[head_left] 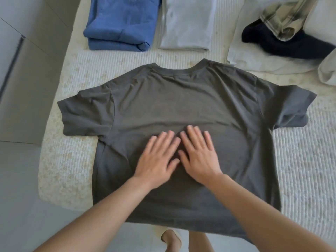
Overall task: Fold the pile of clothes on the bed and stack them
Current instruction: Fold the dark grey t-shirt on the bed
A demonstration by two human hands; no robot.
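I have the dark grey T-shirt [181,106] spread flat on the bed [69,160], directly under both hands, collar pointing away from me and both short sleeves out to the sides. Its hem hangs a little over the bed's near edge, below my forearms. My left hand [158,160] and right hand [198,157] lie palm down on the middle of the shirt, side by side and almost touching, fingers straight and slightly spread, gripping nothing. The left one is a bit blurred.

Beyond my fingertips, past the collar, a folded pale grey garment [187,24] lies on the bed. To the left of that, ahead of my left hand, sits a folded blue garment [120,24]. Ahead and well to the right of my right hand is the unfolded heap: a dark navy piece [283,44] with a pale plaid piece [283,17] lying across it, resting on a cream cloth [254,59].

Under my arms, off the bed's near edge, I can see a bare foot [171,239] on the pale floor [21,197].
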